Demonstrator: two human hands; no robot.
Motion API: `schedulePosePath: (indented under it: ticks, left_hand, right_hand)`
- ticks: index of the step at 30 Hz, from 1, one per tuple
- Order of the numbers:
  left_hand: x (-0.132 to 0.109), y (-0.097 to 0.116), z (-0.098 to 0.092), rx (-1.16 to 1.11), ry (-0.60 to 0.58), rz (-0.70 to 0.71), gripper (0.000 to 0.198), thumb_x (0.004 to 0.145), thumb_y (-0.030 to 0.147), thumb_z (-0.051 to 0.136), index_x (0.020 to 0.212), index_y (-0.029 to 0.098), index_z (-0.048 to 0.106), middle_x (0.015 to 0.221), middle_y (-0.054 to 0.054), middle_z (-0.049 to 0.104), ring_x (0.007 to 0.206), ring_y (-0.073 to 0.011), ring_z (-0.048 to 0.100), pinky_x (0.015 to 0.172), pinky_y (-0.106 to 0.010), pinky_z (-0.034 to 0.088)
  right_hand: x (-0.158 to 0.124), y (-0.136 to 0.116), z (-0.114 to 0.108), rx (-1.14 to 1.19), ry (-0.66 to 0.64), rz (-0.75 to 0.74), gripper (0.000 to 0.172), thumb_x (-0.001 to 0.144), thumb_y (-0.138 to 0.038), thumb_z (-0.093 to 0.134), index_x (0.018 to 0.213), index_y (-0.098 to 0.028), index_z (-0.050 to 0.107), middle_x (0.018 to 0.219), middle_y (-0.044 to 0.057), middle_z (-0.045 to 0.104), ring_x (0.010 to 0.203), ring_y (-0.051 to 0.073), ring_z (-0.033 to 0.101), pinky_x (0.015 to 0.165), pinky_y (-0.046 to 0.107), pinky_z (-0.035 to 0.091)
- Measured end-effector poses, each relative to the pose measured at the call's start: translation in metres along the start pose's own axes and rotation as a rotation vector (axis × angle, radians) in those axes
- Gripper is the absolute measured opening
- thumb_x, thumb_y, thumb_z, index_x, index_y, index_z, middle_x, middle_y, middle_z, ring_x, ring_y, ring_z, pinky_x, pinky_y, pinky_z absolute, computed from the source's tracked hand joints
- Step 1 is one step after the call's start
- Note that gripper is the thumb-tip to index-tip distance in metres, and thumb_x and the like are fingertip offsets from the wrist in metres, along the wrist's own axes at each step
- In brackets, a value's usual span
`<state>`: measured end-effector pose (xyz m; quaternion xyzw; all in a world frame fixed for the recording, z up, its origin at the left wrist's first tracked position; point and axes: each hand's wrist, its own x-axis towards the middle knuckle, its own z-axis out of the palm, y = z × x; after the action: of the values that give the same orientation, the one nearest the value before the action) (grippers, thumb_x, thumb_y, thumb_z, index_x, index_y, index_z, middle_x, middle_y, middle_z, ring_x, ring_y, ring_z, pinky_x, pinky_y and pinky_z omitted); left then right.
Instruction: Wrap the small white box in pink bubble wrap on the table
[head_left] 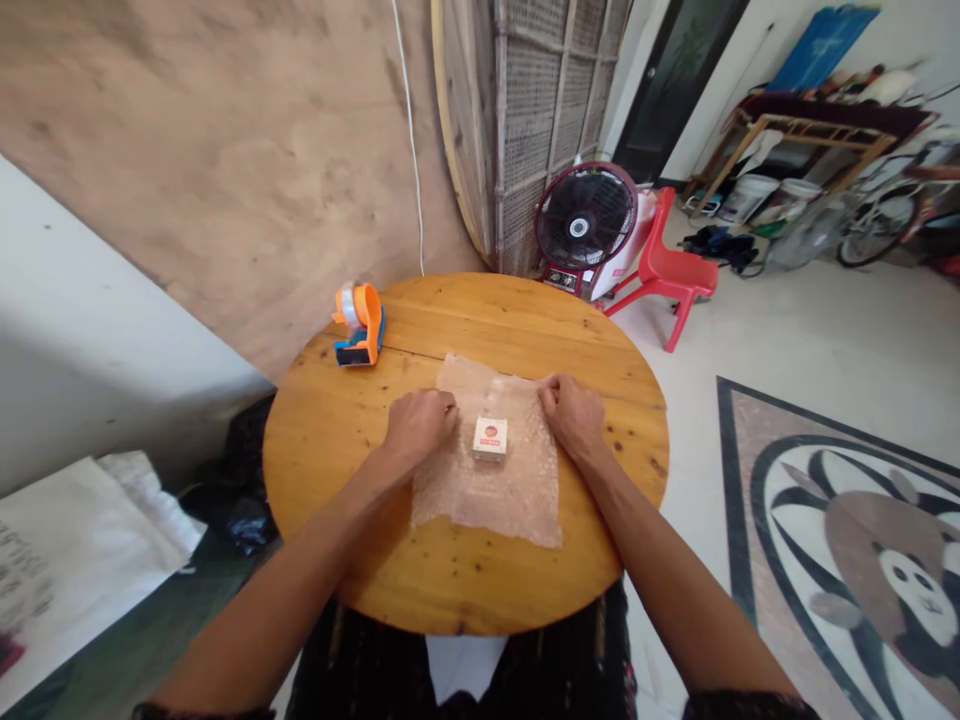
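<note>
A sheet of clear bubble wrap [495, 505] lies spread on the round wooden table [465, 585]. On its middle sits a small white box [490, 440] with a red print on top. My left hand [421, 425] is closed at the sheet's left edge, its fingers curled on the wrap. At the upper right corner, my right hand [574, 412] pinches the bubble wrap between thumb and fingers. Neither hand touches the box. Toward the back left of the table stands an orange and blue tape dispenser [361, 325] holding a roll of tape.
A wooden board wall [247, 150] rises behind the table. Beyond the far edge are a dark red fan [581, 225] and a red plastic chair [671, 265]. White sacks [82, 560] lie at the left. The floor at right has a panda pattern [900, 570].
</note>
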<state>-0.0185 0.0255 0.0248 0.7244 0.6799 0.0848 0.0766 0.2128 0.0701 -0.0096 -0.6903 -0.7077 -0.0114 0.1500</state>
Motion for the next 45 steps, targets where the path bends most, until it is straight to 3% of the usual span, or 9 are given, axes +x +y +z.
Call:
schedulePosePath:
  ticks: [5, 10, 18, 24, 27, 31, 37, 42, 45]
  left_hand:
    - [-0.002, 0.007, 0.002, -0.501, 0.025, 0.292, 0.036, 0.081, 0.014, 0.043, 0.103, 0.021, 0.070, 0.107, -0.006, 0.071, 0.101, -0.0202, 0.063, 0.089, -0.031, 0.047]
    - [0.002, 0.002, 0.016, -0.799, -0.173, 0.245, 0.058, 0.075, 0.006, 0.035, 0.129, 0.011, 0.055, 0.122, -0.010, 0.065, 0.110, -0.0195, 0.062, 0.097, -0.036, 0.048]
    - [0.008, 0.001, 0.021, -0.662, -0.194, 0.362, 0.064, 0.074, 0.006, 0.040, 0.137, 0.015, 0.046, 0.144, -0.009, 0.046, 0.133, -0.0238, 0.041, 0.114, -0.042, 0.030]
    - [0.015, 0.003, 0.032, -0.683, -0.134, 0.428, 0.048, 0.073, 0.009, 0.042, 0.118, 0.016, 0.059, 0.118, -0.008, 0.062, 0.109, -0.0235, 0.054, 0.100, -0.039, 0.042]
    - [0.014, 0.001, 0.034, -0.723, -0.125, 0.480, 0.042, 0.075, 0.012, 0.043, 0.113, 0.017, 0.060, 0.111, -0.006, 0.064, 0.101, -0.0214, 0.056, 0.098, -0.037, 0.043]
    - [0.013, -0.002, 0.039, -0.697, -0.084, 0.426, 0.051, 0.078, 0.012, 0.042, 0.127, 0.015, 0.053, 0.129, -0.010, 0.058, 0.119, -0.0238, 0.049, 0.108, -0.040, 0.034]
    - [0.011, -0.007, 0.043, -0.706, -0.038, 0.487, 0.056, 0.075, 0.010, 0.042, 0.130, 0.016, 0.054, 0.132, -0.008, 0.057, 0.121, -0.0242, 0.048, 0.108, -0.039, 0.036]
    - [0.008, -0.011, 0.046, -0.676, -0.014, 0.508, 0.064, 0.072, 0.007, 0.042, 0.135, 0.014, 0.049, 0.135, -0.010, 0.054, 0.123, -0.0237, 0.045, 0.109, -0.040, 0.035]
    - [0.007, -0.011, 0.045, -0.679, -0.019, 0.544, 0.060, 0.074, 0.009, 0.044, 0.134, 0.017, 0.051, 0.131, -0.009, 0.056, 0.119, -0.0236, 0.047, 0.106, -0.040, 0.038]
  right_hand:
    - [0.000, 0.002, 0.001, 0.017, -0.007, 0.002, 0.021, 0.091, -0.032, 0.045, 0.093, -0.019, 0.062, 0.092, 0.007, 0.071, 0.080, 0.022, 0.063, 0.064, 0.029, 0.031]
    - [0.001, 0.002, 0.000, 0.049, -0.038, 0.007, 0.022, 0.090, -0.031, 0.046, 0.094, -0.018, 0.063, 0.090, 0.008, 0.071, 0.080, 0.021, 0.063, 0.064, 0.028, 0.032]
    - [0.006, 0.014, -0.055, 0.139, -0.348, -0.163, 0.023, 0.088, -0.022, 0.046, 0.093, -0.017, 0.068, 0.094, 0.008, 0.072, 0.085, 0.020, 0.064, 0.067, 0.026, 0.039]
    - [-0.040, -0.010, -0.097, 0.299, -0.164, -0.334, 0.028, 0.090, -0.024, 0.046, 0.107, -0.019, 0.068, 0.107, 0.007, 0.071, 0.098, 0.022, 0.065, 0.084, 0.032, 0.048]
    - [-0.049, -0.030, -0.083, 0.382, -0.196, -0.485, 0.038, 0.089, -0.014, 0.040, 0.118, -0.016, 0.063, 0.119, 0.010, 0.067, 0.111, 0.022, 0.061, 0.096, 0.036, 0.046]
    - [-0.033, -0.033, -0.041, 0.374, -0.285, -0.484, 0.045, 0.083, -0.008, 0.038, 0.122, -0.012, 0.060, 0.128, 0.015, 0.061, 0.117, 0.023, 0.058, 0.103, 0.042, 0.043]
    - [-0.011, -0.015, 0.007, 0.448, -0.141, -0.411, 0.043, 0.080, -0.012, 0.042, 0.118, -0.012, 0.062, 0.127, 0.014, 0.061, 0.118, 0.025, 0.056, 0.106, 0.043, 0.040]
    - [-0.010, -0.007, 0.011, 0.576, -0.161, -0.266, 0.058, 0.074, -0.013, 0.046, 0.131, -0.009, 0.052, 0.132, 0.017, 0.056, 0.119, 0.028, 0.055, 0.103, 0.047, 0.041]
    - [-0.016, -0.004, -0.005, 0.677, -0.291, -0.345, 0.057, 0.078, -0.023, 0.054, 0.133, -0.014, 0.051, 0.136, 0.015, 0.054, 0.121, 0.029, 0.054, 0.100, 0.046, 0.044]
